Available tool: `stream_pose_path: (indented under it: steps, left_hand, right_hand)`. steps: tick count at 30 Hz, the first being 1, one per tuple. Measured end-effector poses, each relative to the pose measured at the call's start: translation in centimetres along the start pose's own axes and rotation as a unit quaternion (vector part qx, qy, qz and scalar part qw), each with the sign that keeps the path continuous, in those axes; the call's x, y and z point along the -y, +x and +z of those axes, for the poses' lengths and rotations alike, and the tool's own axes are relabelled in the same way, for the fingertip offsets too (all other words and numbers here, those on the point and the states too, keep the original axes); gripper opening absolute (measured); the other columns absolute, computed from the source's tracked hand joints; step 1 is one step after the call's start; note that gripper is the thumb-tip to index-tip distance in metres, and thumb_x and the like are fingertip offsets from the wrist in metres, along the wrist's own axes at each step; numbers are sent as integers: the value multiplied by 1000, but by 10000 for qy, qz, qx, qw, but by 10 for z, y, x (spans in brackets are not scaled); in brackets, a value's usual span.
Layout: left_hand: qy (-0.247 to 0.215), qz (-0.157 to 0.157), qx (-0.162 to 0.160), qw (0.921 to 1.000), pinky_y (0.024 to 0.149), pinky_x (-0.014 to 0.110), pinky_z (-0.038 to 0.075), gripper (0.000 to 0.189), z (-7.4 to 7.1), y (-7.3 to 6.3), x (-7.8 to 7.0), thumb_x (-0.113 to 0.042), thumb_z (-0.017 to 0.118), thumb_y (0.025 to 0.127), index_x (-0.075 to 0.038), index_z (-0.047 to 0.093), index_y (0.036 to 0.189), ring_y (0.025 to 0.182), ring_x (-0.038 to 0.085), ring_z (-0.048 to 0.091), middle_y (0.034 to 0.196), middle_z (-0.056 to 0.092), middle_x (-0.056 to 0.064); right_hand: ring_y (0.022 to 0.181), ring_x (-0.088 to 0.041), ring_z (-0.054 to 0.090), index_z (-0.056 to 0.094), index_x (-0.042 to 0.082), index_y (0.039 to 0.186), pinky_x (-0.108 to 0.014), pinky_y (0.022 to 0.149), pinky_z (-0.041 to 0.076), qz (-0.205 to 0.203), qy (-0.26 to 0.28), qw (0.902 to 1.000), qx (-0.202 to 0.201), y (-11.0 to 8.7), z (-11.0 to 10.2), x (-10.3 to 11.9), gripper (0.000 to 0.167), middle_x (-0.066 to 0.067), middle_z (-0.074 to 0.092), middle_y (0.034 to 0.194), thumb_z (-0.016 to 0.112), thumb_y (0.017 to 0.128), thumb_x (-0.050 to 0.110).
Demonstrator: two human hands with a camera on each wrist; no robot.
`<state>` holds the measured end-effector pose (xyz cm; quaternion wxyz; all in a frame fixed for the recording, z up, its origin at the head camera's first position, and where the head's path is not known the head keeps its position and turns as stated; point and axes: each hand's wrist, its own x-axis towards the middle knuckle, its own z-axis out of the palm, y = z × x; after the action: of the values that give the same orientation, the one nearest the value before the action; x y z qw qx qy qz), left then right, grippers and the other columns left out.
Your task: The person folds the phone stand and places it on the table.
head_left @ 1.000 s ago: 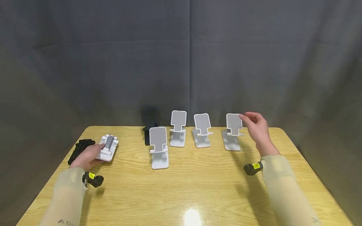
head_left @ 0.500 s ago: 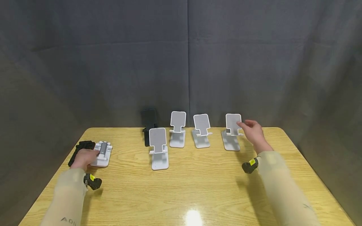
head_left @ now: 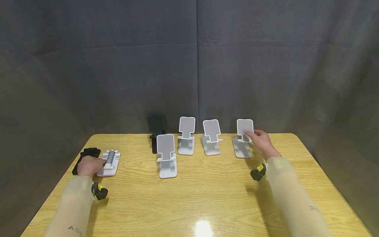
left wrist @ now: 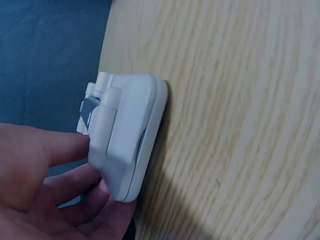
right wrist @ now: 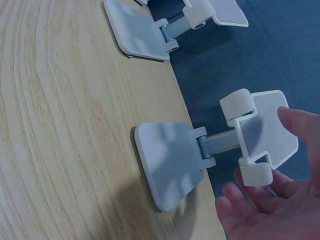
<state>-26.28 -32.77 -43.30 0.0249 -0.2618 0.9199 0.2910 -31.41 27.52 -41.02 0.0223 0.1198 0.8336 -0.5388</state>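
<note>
My left hand pinches the near-left side of a folded white phone stand low over the table's left side. In the left wrist view the thumb lies along the top of this stand, with the fingers beneath. At the right, my right hand has its thumb on the grey-padded plate of an unfolded white phone stand. The right wrist view shows that stand's base flat on the table, the thumb over the plate's edge and the fingers curled behind it.
Left of the folded stand lies a folded black phone stand, partly behind my left hand. Unfolded white stands and a black one line the back edge. Another white stand stands nearer. A dark curtain hangs behind the table.
My left hand has lowered the folded white stand toward the table. My right hand has slid down the right-hand stand's plate from its top corner to its lower part.
</note>
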Motion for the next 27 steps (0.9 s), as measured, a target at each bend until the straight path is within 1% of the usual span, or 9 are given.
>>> stream_pose_path:
  steps: [2,5,8,10,12,19,23,25,27]
  left_hand:
    - [117,103,-82,9998,73,45,49,46,1,0,0,-23,59,97,19,63,115,90,39,54,111,61,34]
    - [275,269,-283,9989,70,45,49,38,2,-1,-1,-18,60,95,18,67,106,87,41,58,102,65,32]
    - [338,376,-458,9977,69,47,50,31,4,-3,-1,-13,61,93,15,71,103,89,45,62,100,68,31]
    - [331,403,-517,9973,71,49,50,28,4,-5,-1,-10,61,92,13,72,105,94,47,62,103,69,30]
    - [251,359,-508,9977,73,49,50,29,4,-6,-1,-10,61,94,12,71,109,97,47,61,108,68,30]
    - [144,344,-469,9982,79,52,49,32,5,-6,0,-11,59,95,12,68,116,102,48,58,116,63,32]
    - [-183,254,-491,9983,86,56,47,40,4,-7,0,-18,57,98,13,65,121,109,50,53,121,59,34]
    - [-425,227,-587,9971,92,59,44,44,3,-9,0,-24,54,99,13,63,122,113,51,50,124,57,35]
    - [-635,300,-729,9949,95,61,41,47,1,-10,-3,-28,52,101,12,63,123,115,51,48,125,57,34]
  right_hand:
    - [139,-42,36,27,-13,152,-52,115,32,11,70,9999,71,2,2,-1,75,-32,35,152,52,105,40]
    - [135,-40,40,28,-14,151,-50,112,38,27,126,9999,104,4,6,-2,73,-32,38,149,52,105,38]
    - [131,-38,44,29,-14,150,-48,111,40,31,152,9999,30,6,9,-3,71,-32,40,148,53,105,35]
    - [130,-39,45,28,-15,150,-48,110,41,46,152,9999,-22,6,10,-3,69,-32,41,147,52,105,32]
    - [129,-39,47,27,-14,151,-48,109,42,73,208,9997,-44,7,11,-4,68,-32,41,147,52,105,29]
    - [130,-40,48,27,-14,151,-48,109,43,97,433,9990,-27,8,13,-4,65,-33,40,148,52,106,26]
    - [126,-34,48,28,-14,151,-46,111,41,198,824,9964,15,8,13,-2,60,-29,41,146,47,108,22]
    - [119,-27,50,31,-14,150,-43,109,43,205,1004,9947,16,8,12,-1,56,-26,44,142,46,108,21]
    - [109,-20,52,36,-13,148,-39,104,47,184,1080,9940,-28,7,12,1,53,-22,48,135,47,108,20]
